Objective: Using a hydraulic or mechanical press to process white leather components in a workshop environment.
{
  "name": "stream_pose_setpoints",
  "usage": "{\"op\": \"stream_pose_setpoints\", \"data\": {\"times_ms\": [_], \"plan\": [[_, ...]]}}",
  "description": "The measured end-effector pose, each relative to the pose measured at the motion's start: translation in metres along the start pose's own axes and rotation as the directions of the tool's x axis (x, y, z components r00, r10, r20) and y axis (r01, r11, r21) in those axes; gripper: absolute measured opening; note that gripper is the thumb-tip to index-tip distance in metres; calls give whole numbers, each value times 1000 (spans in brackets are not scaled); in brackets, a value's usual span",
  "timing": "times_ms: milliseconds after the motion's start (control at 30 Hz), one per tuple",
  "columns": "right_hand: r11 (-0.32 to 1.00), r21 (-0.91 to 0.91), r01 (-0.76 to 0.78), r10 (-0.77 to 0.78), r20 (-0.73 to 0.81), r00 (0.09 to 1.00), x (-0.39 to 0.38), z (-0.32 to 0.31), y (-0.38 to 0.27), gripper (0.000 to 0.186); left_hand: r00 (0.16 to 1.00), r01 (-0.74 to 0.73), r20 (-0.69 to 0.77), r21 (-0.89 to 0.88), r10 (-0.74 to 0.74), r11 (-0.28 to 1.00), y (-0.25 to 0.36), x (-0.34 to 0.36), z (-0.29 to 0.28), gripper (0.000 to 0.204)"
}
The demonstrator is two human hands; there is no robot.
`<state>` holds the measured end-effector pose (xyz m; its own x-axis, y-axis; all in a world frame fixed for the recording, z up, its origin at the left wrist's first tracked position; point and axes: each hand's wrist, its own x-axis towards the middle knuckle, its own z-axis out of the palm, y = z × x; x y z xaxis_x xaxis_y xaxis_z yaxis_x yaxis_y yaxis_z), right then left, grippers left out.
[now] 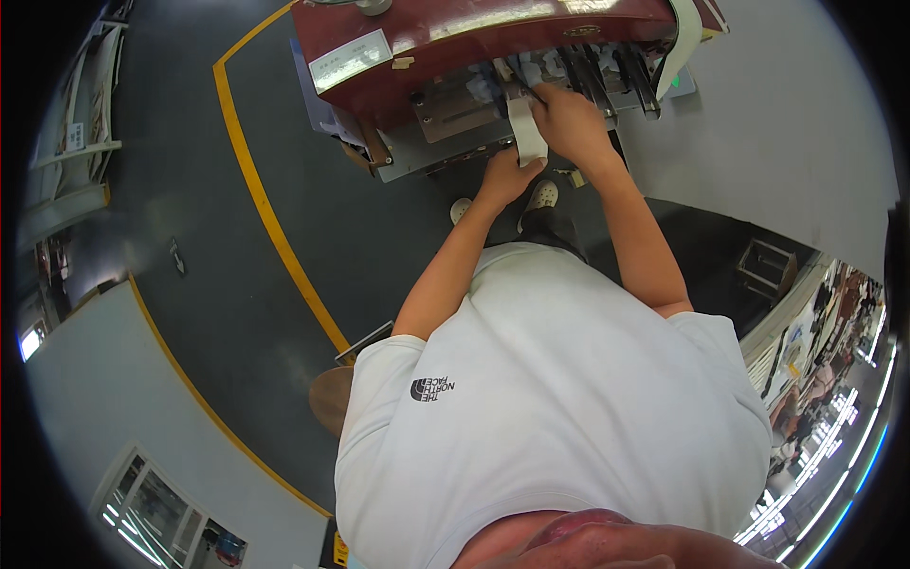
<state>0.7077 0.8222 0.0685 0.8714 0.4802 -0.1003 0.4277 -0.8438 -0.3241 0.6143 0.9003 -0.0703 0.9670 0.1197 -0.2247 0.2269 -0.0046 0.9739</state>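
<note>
A pale, flat strip (527, 133) runs from the front of a dark red machine (445, 38) toward me. My left hand (512, 175) is closed on the strip's near end, thumb on top. Farther up, my right hand (572, 121) reaches to the machine's front beside the strip's far end. Its fingers are bent around something dark and thin that I cannot make out. Black arms (590, 81) stick out of the machine just right of that hand. Left of the strip lies a metal plate (460, 114) with a brownish cover.
A grey metal ledge (398, 163) edges the machine's front left. Yellow lines (261, 199) mark the dark floor. To the right stand a pale wall or panel (758, 133) and a dark metal frame (766, 268). A round stool seat (330, 400) is behind my left side.
</note>
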Motion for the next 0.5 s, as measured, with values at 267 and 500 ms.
{"op": "stream_pose_setpoints", "data": {"times_ms": [267,500], "plan": [[778,554,-296,-53,528,848,-165,-6,41,20,970,31,202,441,-133,897,-26,-13,-19,41],[689,538,-486,216,488,846,-236,-24,61,24,891,-35,347,695,-293,718,0,-28,-12,34]]}}
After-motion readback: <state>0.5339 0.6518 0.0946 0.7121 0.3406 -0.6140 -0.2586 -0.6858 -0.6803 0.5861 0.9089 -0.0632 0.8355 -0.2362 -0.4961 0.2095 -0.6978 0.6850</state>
